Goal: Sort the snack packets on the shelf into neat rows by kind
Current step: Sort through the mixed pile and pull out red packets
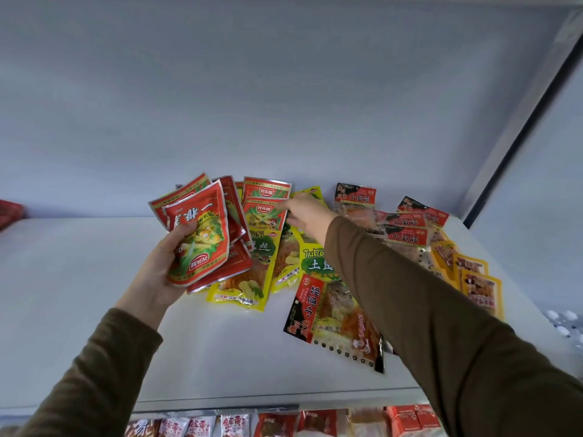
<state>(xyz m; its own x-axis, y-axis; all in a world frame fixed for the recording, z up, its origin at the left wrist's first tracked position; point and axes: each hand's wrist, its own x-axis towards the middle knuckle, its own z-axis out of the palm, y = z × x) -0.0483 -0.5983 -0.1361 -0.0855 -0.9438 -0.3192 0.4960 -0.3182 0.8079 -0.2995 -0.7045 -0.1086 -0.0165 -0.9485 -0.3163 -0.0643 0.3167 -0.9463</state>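
Packets lie in a loose heap on the white shelf (94, 326), none of it in rows yet. Left hand (161, 266) is raised above the shelf's left-centre, fingers curled round a fanned stack of red packets (198, 238), thumb on the front one. Right hand (306, 212) reaches to the back of the heap, fingertips pinching the corner of another red packet (265, 212); one more of the same kind (266, 187) sits just behind it against the back wall. Yellow packets (249, 279) lie under and beside the held stack, mid-heap. Black-and-red packets (407, 236) overlap at back right; one large one (334, 323) lies apart at the front, tilted, partly under the right sleeve (426, 310). Orange packets (476, 285) overlap at the far right edge. Lower shelf (284, 424) below holds more red and white packets, too blurred to read.
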